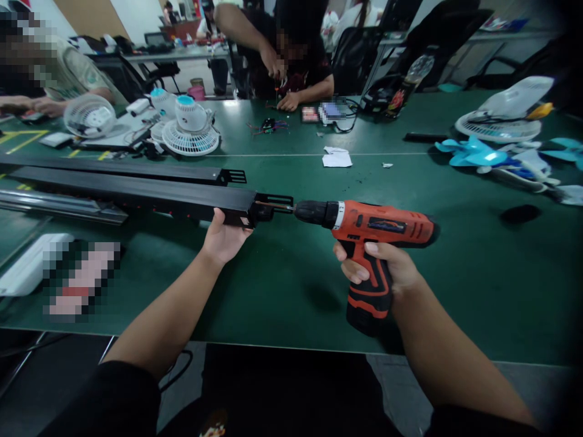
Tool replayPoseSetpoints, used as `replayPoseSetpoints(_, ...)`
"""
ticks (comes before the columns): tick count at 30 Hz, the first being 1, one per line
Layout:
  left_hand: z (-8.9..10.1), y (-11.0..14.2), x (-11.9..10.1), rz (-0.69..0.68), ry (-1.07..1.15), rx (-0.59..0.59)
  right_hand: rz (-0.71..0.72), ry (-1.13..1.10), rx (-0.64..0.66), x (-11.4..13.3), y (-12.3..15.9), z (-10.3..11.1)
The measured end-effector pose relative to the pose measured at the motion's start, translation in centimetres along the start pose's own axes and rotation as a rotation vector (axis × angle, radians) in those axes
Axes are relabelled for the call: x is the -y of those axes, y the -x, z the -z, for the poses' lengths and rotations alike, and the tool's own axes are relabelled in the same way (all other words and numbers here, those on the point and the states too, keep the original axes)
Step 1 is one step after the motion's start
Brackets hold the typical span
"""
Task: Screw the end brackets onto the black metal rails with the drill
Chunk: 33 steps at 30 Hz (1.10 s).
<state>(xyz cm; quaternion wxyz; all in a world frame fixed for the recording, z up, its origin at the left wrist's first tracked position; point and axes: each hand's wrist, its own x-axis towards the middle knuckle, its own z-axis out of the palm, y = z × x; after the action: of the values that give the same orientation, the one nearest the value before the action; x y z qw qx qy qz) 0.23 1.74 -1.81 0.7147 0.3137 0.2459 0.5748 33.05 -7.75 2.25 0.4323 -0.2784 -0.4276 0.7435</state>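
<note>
My right hand point(387, 267) grips a red and black cordless drill point(382, 223) by its handle, fingers near the trigger. The drill lies level, its chuck toward the left, and a thin bit reaches to the end of a long black rectangular housing point(182, 193). Whether the bit touches a screw there is too small to tell. From below, my left hand point(225, 237) holds the near end of that housing, thumb on its side. A slotted black bracket point(277, 200) sticks out from this end. Behind it lies a second long black housing point(173, 172).
Clear plastic strips point(64, 203) lie at left, by a white device point(36, 264). Fan parts point(191, 136) stand at the back left, blue fan blades point(473, 152) at right. Across the green table point(291, 291), a person point(277, 54) works on small electronics; another sits at left.
</note>
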Motion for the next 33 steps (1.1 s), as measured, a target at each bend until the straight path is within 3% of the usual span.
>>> replayPoseSetpoints(14,0.1,0.0,0.0,-0.006,0.016,0.027,0.014,0.055,-0.009,0.1,-0.1,-0.1)
replayPoseSetpoints(26,0.1,0.0,0.0,-0.004,0.03,0.011,-0.012,0.038,-0.173,0.1,0.5,-0.9)
replayPoseSetpoints(33,-0.1,-0.1,0.0,-0.014,0.023,0.0,0.003,0.078,-0.187,0.2,0.4,-1.1)
